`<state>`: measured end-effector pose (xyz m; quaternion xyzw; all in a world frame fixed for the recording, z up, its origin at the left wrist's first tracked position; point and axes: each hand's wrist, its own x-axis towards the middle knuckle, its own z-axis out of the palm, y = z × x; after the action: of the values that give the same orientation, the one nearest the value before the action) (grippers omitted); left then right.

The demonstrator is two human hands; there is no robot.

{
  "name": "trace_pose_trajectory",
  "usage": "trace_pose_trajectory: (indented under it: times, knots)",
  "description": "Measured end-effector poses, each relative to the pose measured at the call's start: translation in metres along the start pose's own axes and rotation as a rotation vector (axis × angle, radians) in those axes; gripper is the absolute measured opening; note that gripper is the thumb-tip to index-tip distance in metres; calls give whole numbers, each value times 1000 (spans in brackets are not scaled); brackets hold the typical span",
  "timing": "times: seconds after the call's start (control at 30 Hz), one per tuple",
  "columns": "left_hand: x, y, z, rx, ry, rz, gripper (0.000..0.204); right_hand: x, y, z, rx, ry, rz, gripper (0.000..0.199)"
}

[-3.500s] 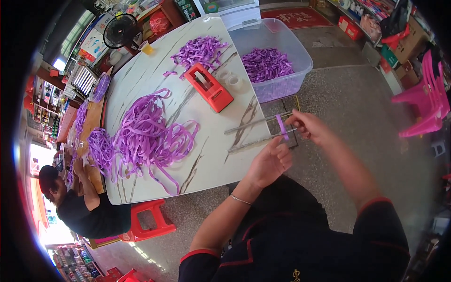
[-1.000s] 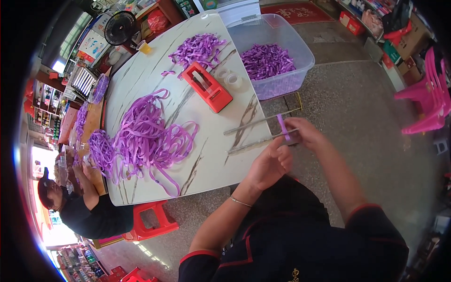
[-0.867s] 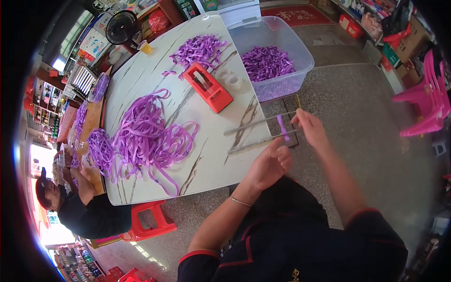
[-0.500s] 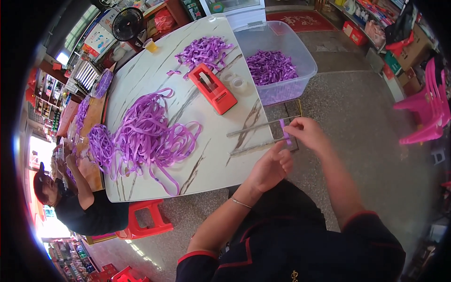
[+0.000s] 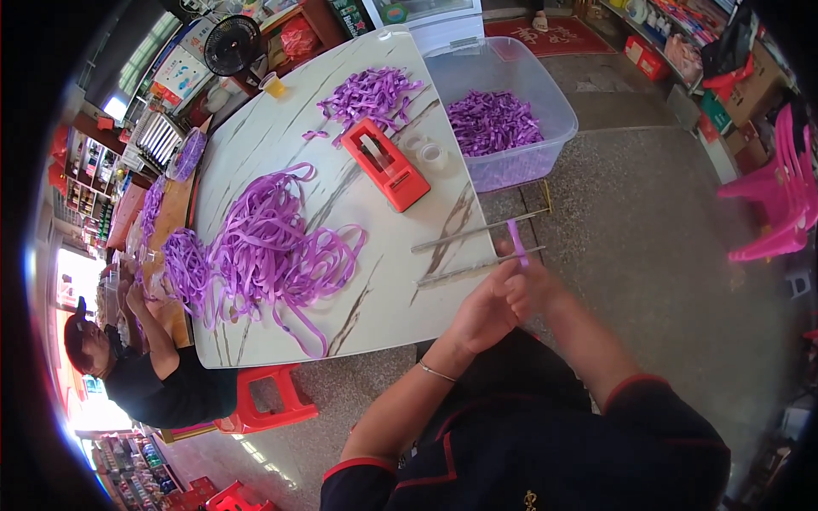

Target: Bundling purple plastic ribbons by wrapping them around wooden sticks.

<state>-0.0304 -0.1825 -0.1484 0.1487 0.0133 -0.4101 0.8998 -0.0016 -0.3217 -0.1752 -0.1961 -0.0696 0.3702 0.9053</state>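
Observation:
Two thin metal rods (image 5: 460, 234) lie side by side on the table and jut past its right edge. A short length of purple ribbon (image 5: 514, 232) is wrapped across both rods near their outer ends. My left hand (image 5: 492, 311) is closed beside the nearer rod, fingers curled, its thumb and fingertips at the ribbon's lower end. Directly beside it, my right hand (image 5: 543, 288) is smeared by motion below the rods. Its fingers are mostly hidden behind my left hand and the ribbon.
A large tangle of purple ribbon (image 5: 264, 238) covers the table's left part. Short purple pieces (image 5: 366, 92) lie at the back, near a red tape dispenser (image 5: 386, 164) and clear tape rolls (image 5: 432, 155). A plastic bin (image 5: 532, 157) holds more pieces. A co-worker (image 5: 128, 375) sits at left.
My right hand has moved down and left, from the rods' outer ends to beside my left hand. The ribbon's upper end now stands free of it. My left hand has barely moved.

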Motion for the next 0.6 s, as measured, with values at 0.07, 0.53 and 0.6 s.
trace_pose_trajectory:
  times: [0.07, 0.53, 0.6]
  knots:
    - [6, -3, 2, 19, -43, -8, 37, -3, -3, -4, -186, 48, -42, 18]
    - [2, -4, 1, 121, 106, -95, 41, -2, -53, -18, -345, 401, 157, 27]
    - [0, -2, 7, 181, 91, -108, 41, -8, -58, -13, -335, 405, 159, 25]
